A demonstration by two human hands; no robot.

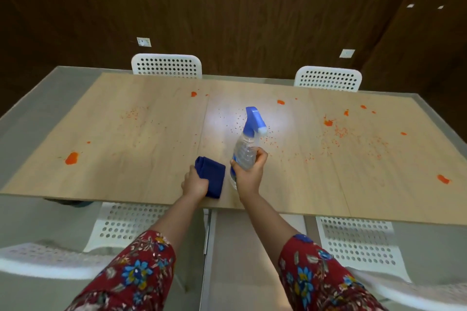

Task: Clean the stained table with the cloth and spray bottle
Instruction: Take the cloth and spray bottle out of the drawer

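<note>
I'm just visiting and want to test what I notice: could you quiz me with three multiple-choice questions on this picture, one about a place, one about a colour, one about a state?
1. Where is the cloth?
A. on a chair
B. on the table near its front edge
C. on the floor

2. What colour are the stains?
A. green
B. black
C. orange

3. How is the spray bottle?
A. gripped by the right hand
B. lying on the table
C. standing alone, untouched

Answers: 1 B, the left hand holds it on the wood by the near edge; 2 C, orange blots dot the top; 3 A, that hand wraps its clear body.
</note>
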